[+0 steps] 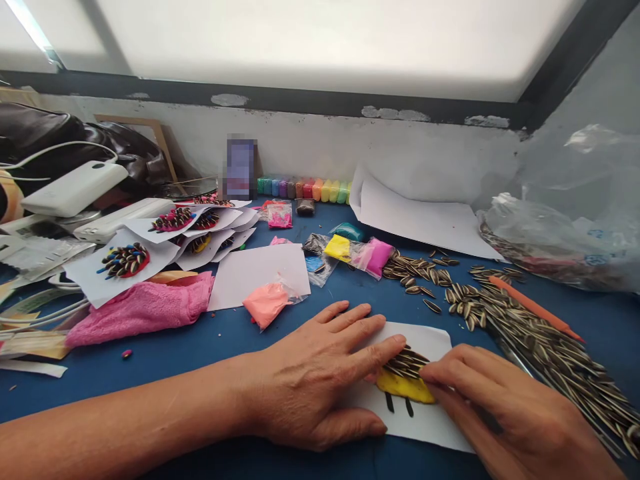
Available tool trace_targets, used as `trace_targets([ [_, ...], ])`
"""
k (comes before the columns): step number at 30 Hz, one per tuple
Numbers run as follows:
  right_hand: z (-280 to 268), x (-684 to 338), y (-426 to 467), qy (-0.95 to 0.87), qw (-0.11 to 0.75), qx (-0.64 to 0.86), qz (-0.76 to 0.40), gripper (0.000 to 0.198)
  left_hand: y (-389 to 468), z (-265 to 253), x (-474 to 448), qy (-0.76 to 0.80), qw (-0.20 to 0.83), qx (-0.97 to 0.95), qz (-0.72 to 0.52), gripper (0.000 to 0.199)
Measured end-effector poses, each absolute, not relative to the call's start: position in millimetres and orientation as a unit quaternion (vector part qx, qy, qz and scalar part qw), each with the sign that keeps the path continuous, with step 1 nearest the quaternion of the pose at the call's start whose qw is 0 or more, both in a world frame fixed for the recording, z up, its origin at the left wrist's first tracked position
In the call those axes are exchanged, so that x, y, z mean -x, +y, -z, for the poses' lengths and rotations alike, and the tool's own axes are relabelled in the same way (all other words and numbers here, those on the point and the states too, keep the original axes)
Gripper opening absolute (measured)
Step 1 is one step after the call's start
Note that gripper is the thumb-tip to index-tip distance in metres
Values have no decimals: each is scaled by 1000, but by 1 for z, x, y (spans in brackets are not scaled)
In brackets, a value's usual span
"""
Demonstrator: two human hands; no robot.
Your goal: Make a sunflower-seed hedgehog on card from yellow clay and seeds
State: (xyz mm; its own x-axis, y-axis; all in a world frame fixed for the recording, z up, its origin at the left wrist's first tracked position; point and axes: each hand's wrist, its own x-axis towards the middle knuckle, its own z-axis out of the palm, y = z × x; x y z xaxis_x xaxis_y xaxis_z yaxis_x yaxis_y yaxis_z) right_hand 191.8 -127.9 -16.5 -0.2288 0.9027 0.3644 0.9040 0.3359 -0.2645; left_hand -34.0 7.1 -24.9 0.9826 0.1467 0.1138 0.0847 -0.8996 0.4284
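My left hand lies flat with spread fingers on a small white paper, its index fingertip beside a yellow clay shape. Striped sunflower seeds overlap in rows on the upper part of that shape. Two dark strips sit on the paper just below it. At the shape's right edge, thumb and fingers of my right hand are pinched together. Whatever is between those fingertips is hidden. To the right, a large pile of loose sunflower seeds spreads across the blue table.
An orange stick rests on the seeds. Clay packets, including a salmon one, lie beyond my left hand. Finished-looking seed pictures and a pink cloth are at left. White sheets and a plastic bag stand behind.
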Motion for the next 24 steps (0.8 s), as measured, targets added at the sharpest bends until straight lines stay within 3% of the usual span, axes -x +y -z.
trace_targets([
  [24,16,-189,-126,-782,217,583,32,18,7,25,34,56,215,-971,-87,72],
])
